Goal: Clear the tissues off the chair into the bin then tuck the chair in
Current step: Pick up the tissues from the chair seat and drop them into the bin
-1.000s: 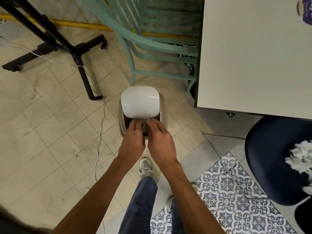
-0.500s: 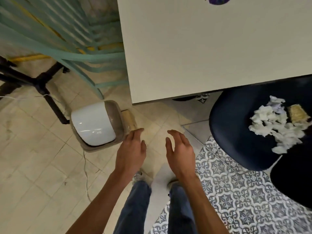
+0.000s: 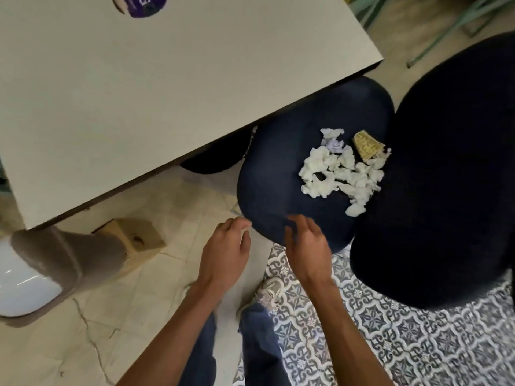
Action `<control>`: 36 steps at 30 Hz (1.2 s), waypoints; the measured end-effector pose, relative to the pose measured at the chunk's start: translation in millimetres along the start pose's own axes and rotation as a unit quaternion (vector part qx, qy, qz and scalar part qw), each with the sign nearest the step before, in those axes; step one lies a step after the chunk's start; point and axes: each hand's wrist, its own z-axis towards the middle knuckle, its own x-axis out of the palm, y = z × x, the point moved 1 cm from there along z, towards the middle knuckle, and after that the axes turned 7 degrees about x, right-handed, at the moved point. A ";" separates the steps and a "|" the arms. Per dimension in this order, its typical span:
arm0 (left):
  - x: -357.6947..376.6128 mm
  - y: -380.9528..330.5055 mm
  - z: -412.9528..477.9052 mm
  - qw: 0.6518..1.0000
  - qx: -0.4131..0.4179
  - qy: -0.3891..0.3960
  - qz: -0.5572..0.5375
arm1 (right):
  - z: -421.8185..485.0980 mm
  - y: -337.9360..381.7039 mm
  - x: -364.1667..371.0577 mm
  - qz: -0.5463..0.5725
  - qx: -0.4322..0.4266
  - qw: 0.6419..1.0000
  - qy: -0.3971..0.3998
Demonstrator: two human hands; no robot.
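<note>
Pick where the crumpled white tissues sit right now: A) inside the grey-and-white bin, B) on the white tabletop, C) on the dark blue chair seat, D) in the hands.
C: the crumpled white tissues lie heaped on the dark blue padded chair seat; the left hand and right hand are at the seat's near edge, short of the heap.

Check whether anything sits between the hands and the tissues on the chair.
Nothing visible does. The left hand and right hand are at the near edge of the chair seat, both empty, and only bare navy fabric lies between them and the tissues. A tan scrap lies beyond the pile, by the backrest.
</note>
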 end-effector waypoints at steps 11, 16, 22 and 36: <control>88.8 -87.5 76.8 0.988 0.099 0.120 0.008 | 59.7 -103.7 -27.3 0.019 0.204 0.979 -0.012; 119.5 -108.3 122.8 0.973 0.156 0.168 0.033 | 95.8 -131.9 -11.5 0.017 0.263 0.965 0.009; 165.6 -133.1 188.8 0.946 0.230 0.214 0.083 | 135.6 -165.7 11.6 0.042 0.276 0.960 0.016; 255.9 -130.9 253.3 0.886 0.310 0.290 0.183 | 123.8 -169.8 44.9 -0.011 0.300 0.954 -0.013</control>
